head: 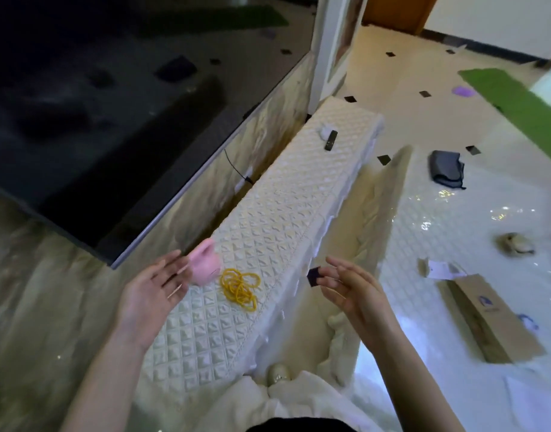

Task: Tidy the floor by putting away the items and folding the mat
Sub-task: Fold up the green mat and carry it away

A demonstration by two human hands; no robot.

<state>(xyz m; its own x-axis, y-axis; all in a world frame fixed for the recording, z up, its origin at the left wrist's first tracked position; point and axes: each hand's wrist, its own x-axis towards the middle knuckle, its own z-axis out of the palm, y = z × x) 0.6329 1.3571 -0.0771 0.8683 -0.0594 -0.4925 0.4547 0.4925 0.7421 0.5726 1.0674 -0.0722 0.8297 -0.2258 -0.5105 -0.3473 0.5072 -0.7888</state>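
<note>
Floor clutter is only partly dealt with, I'd say. Going left to right: the left hand [152, 291] hangs open over the quilted white cabinet top [268, 219], fingers spread, gripping nothing. Its fingertips sit right at a pink toy [205, 263] on that top; can't tell if they touch it. Just beside the toy lies a tangle of yellow rubber bands [239, 288], and far up the same top there's a dark remote [330, 140].

The right hand [355, 291] is open too, palm turned inward and empty; the dark square near its fingertips looks like a floor tile mark, but I can't be sure.

Further right, the floor still holds a folded grey cloth [447, 166], a brown paper bag [489, 319] lying flat with a white paper slip [439, 269] near it, a purple thing [463, 91], and the green mat [514, 101], still flat and unfolded.

So my guess is we're mid put-away. Next move probably means turning toward the floor and reaching down for the bag or the cloth, mat last.
</note>
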